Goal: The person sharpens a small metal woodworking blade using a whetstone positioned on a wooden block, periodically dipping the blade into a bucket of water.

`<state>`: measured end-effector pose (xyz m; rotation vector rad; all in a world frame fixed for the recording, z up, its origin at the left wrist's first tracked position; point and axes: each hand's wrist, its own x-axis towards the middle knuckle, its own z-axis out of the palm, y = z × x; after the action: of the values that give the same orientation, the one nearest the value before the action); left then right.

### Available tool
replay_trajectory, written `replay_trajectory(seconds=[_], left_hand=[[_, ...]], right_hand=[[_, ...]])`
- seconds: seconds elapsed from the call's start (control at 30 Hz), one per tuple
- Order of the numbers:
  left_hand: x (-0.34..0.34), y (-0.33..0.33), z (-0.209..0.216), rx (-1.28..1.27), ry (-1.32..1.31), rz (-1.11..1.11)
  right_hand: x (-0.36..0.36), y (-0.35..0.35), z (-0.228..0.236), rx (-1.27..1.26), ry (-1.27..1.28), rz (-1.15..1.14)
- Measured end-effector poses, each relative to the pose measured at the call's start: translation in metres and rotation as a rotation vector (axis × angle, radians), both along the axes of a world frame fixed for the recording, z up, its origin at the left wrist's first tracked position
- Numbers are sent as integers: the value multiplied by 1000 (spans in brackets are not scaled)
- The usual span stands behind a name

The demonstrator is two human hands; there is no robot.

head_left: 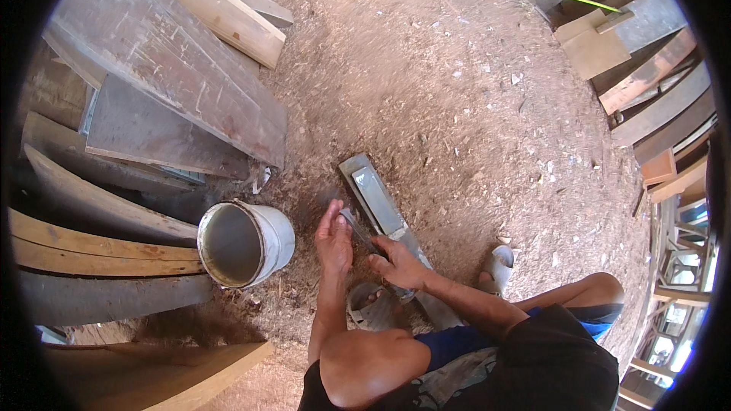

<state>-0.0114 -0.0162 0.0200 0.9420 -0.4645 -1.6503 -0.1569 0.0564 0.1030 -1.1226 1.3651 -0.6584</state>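
My right hand [398,263] is closed round the near end of a flat, dark metal blade [361,230]. The blade slants up and to the left, beside a wet-looking grey whetstone [378,199]. That stone lies on a long narrow board [415,250] that runs between my feet. My left hand [333,242] is at the blade's far end with its fingers stretched out and palm turned towards it. Whether the left fingertips touch the metal, I cannot tell. Left of that hand stands a white bucket [277,236] holding murky grey liquid.
Wide planks [160,53] lean and lie at the upper left, and curved boards [106,247] reach in close to the bucket. More boards [662,99] line the right side. Wood chips cover the dirt floor [457,106]. My sandalled foot [499,266] rests right of the board.
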Motion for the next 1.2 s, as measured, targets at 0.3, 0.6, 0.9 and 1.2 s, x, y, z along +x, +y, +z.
replay_trajectory(seconds=[0.3, 0.6, 0.9, 1.2], left_hand=[[18, -8, 4, 203, -409, -226], [5, -12, 20, -551, -1126, -286], [-36, -50, 12, -1051, -1321, -619], [-32, 25, -11, -1140, -1261, -658]], right_hand=[[-36, -13, -1, -72, 278, 319], [-69, -10, -12, -131, 505, 210], [-55, -85, -36, -87, 548, 232], [-56, 1, -34, 125, 672, 302]])
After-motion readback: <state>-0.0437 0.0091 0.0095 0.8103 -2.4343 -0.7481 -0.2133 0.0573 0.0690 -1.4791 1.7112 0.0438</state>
